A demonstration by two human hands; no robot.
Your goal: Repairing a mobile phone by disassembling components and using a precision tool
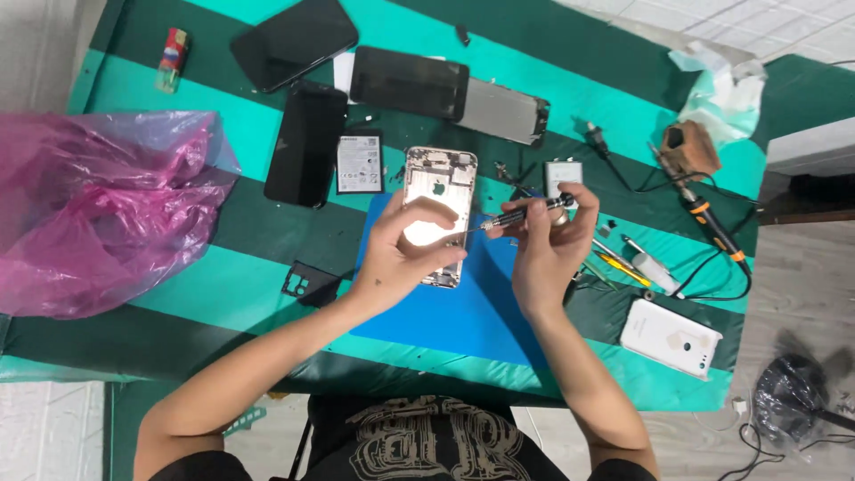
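Observation:
My left hand grips an opened phone frame, pale metal with its inner parts showing, steadying it on a blue mat. My right hand holds a small black screwdriver by its handle. The tip points left and touches the frame near its middle right edge. My thumb and fingers partly cover the lower half of the frame.
Three dark phone screens lie at the back beside a battery. A pink plastic bag fills the left. A soldering iron, tweezers and a white phone sit at the right. A lighter lies far left.

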